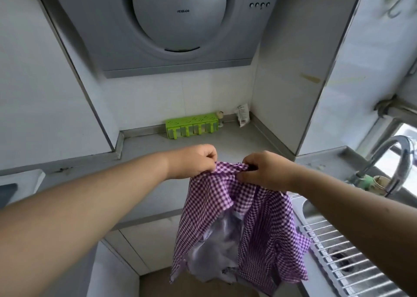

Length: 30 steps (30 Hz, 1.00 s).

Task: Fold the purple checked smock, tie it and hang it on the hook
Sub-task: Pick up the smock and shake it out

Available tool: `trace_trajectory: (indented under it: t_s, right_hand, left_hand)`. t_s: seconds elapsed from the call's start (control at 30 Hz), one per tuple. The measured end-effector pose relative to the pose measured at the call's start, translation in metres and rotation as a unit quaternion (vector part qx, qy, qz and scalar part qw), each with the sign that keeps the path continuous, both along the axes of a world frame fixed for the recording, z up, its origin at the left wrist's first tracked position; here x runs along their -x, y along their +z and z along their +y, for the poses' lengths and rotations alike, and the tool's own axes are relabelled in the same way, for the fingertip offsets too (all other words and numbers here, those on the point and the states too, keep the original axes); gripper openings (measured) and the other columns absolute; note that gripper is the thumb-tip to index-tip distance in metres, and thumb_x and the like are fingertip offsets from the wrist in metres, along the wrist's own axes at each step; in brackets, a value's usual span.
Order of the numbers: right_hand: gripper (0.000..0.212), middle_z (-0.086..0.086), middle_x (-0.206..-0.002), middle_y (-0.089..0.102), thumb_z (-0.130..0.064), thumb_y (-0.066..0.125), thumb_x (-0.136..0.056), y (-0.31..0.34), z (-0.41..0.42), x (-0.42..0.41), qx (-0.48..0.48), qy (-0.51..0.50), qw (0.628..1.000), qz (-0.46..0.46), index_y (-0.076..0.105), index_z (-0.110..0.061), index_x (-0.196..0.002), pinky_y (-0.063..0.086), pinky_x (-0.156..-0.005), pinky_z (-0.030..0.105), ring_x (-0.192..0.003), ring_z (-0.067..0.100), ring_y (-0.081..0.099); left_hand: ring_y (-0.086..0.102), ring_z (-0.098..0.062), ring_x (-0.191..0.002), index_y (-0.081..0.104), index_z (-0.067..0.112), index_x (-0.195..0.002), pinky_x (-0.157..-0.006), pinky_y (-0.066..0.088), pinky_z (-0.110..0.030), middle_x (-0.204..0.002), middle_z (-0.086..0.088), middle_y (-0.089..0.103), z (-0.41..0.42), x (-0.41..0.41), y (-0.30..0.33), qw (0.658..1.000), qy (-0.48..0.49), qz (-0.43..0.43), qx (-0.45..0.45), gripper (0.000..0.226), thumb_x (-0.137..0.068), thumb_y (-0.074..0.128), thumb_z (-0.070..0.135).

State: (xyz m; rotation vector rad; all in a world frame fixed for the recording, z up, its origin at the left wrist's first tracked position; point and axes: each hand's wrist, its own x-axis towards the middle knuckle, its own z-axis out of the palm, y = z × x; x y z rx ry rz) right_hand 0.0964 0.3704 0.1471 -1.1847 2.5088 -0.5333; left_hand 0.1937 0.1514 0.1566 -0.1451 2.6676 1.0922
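The purple checked smock (266, 224) hangs in the air in front of the counter, its pale shiny lining showing in the lower middle. My left hand (194, 161) pinches the smock's top edge on the left. My right hand (266, 170) grips the bunched top edge on the right, close beside the left hand. A green hook (396, 1) is fixed high on the tiled wall at the upper right, blurred.
A grey range hood (178, 26) hangs above the steel counter (144, 145). A green spice box (191, 125) and a white packet (242, 115) stand at the back. A sink with a wire rack (343, 258) and a tap (392, 161) lie to the right.
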Motion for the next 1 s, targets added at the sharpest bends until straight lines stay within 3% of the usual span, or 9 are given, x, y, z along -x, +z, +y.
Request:
trace_trajectory:
  t_s: [0.17, 0.33, 0.43, 0.63, 0.7, 0.77, 0.83, 0.93, 1.0]
  right_hand:
    - [0.02, 0.003, -0.079, 0.069, -0.038, 0.067, -0.087, 0.028, 0.002, 0.003, -0.013, 0.036, 0.999, -0.035, 0.066, -0.019, -0.08, 0.055, -0.072, 0.045, -0.078, 0.024, 0.067]
    - [0.013, -0.001, -0.092, 0.073, -0.027, 0.07, -0.084, 0.044, -0.002, 0.005, -0.039, 0.078, 0.995, -0.047, 0.067, -0.022, -0.096, 0.061, -0.08, 0.045, -0.085, 0.018, 0.071]
    - [0.029, -0.008, -0.099, 0.071, -0.039, 0.077, -0.084, 0.046, 0.0, 0.009, -0.067, 0.083, 0.994, -0.025, 0.062, -0.03, -0.107, 0.061, -0.085, 0.039, -0.089, 0.01, 0.069]
    - [0.098, -0.002, -0.129, 0.059, -0.06, 0.084, -0.07, 0.02, 0.015, 0.025, -0.074, -0.031, 0.997, -0.012, 0.033, -0.031, -0.149, 0.052, -0.098, 0.034, -0.114, 0.021, 0.063]
    - [0.089, 0.0, -0.133, 0.06, -0.063, 0.079, -0.074, 0.005, 0.019, 0.038, -0.075, -0.087, 0.993, -0.006, 0.043, -0.024, -0.145, 0.051, -0.102, 0.037, -0.117, 0.024, 0.062]
    - [0.059, 0.0, -0.113, 0.07, -0.059, 0.072, -0.084, -0.009, 0.025, 0.046, -0.122, -0.106, 0.987, -0.007, 0.063, -0.018, -0.125, 0.056, -0.094, 0.037, -0.102, 0.021, 0.068]
    - [0.044, -0.002, -0.092, 0.072, -0.054, 0.062, -0.094, -0.029, 0.032, 0.045, -0.199, -0.08, 0.977, 0.0, 0.071, -0.013, -0.109, 0.059, -0.081, 0.031, -0.083, 0.017, 0.069]
    - [0.036, 0.007, -0.101, 0.068, -0.03, 0.046, -0.104, -0.065, 0.034, 0.032, -0.341, -0.011, 0.94, 0.013, 0.068, -0.004, -0.115, 0.053, -0.08, 0.029, -0.083, 0.019, 0.06]
    - [0.035, 0.015, -0.11, 0.068, -0.021, 0.041, -0.105, -0.072, 0.027, 0.029, -0.377, 0.058, 0.923, 0.054, 0.067, -0.001, -0.115, 0.053, -0.087, 0.033, -0.093, 0.026, 0.063]
  left_hand:
    - [0.073, -0.018, -0.089, 0.068, 0.039, -0.102, -0.083, 0.061, -0.041, -0.096, 0.012, 0.075, -0.018, -0.011, -0.005, 0.991, -0.067, -0.074, 0.085, 0.014, -0.09, 0.063, 0.032]
    - [0.071, -0.003, -0.107, 0.077, 0.028, -0.112, -0.104, 0.05, -0.031, -0.112, 0.016, 0.078, -0.019, -0.018, -0.014, 0.994, -0.081, -0.078, 0.007, 0.019, -0.094, 0.077, 0.034]
    - [0.07, -0.005, -0.11, 0.074, 0.026, -0.111, -0.108, 0.05, -0.035, -0.113, 0.013, 0.078, -0.021, -0.02, -0.015, 0.997, -0.043, -0.057, -0.033, 0.022, -0.094, 0.077, 0.04]
    - [0.071, -0.007, -0.097, 0.068, 0.029, -0.111, -0.082, 0.058, -0.029, -0.107, 0.011, 0.075, -0.039, -0.027, -0.007, 0.997, 0.072, 0.009, 0.042, 0.032, -0.1, 0.059, 0.058]
    - [0.068, -0.009, -0.102, 0.064, 0.027, -0.119, -0.083, 0.056, -0.03, -0.113, 0.01, 0.07, -0.049, -0.03, -0.009, 0.993, 0.073, -0.003, 0.092, 0.035, -0.101, 0.056, 0.057]
    - [0.066, -0.015, -0.104, 0.06, 0.027, -0.117, -0.085, 0.057, -0.034, -0.113, 0.007, 0.067, -0.056, -0.034, -0.019, 0.982, 0.015, -0.08, 0.169, 0.029, -0.099, 0.059, 0.05]
    - [0.066, -0.021, -0.106, 0.062, 0.024, -0.114, -0.091, 0.057, -0.041, -0.113, 0.003, 0.068, -0.056, -0.043, -0.037, 0.939, -0.079, -0.197, 0.269, 0.029, -0.095, 0.064, 0.045]
    - [0.065, -0.025, -0.1, 0.069, 0.018, -0.117, -0.091, 0.055, -0.042, -0.115, -0.006, 0.071, -0.059, -0.052, -0.065, 0.867, -0.131, -0.33, 0.35, 0.036, -0.097, 0.062, 0.048]
    - [0.062, -0.027, -0.089, 0.067, 0.012, -0.099, -0.082, 0.054, -0.042, -0.11, -0.016, 0.073, -0.067, -0.048, -0.064, 0.917, -0.03, -0.226, 0.328, 0.034, -0.103, 0.055, 0.044]
